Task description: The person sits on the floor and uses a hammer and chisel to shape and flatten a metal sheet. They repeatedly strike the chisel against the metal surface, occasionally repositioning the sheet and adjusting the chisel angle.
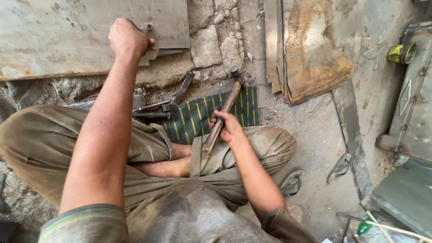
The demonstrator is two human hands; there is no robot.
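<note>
Seen from above, a person sits cross-legged on the ground in dusty brown trousers, with a green striped cloth (211,112) spread on the floor just ahead of the knees. The right hand (228,127) is wrapped round the wooden handle of a hammer (223,112), fingers (219,120) curled tight about the shaft a little below its middle. The hammer's long axis runs on a diagonal: the butt of the handle points down and left toward the person's lap, and the dark metal head points up and right, away from the body, lying over the top edge of the cloth near the rough stone. The left hand (127,39) reaches far forward, closed in a fist on a small metal piece (149,33) at the edge of a large grey metal sheet (67,36); the fingers are folded under, so what exactly they pinch cannot be told. Between the two hands, on the floor beside the cloth, lie a flat steel bar (184,86) slanting up to the right and a couple of dark rods (151,111) lying nearly level. A rusty metal plate (315,49) lies to the right, a yellow tape roll (401,53) sits further right, and a pair of sandals (292,182) rests near the right knee.
</note>
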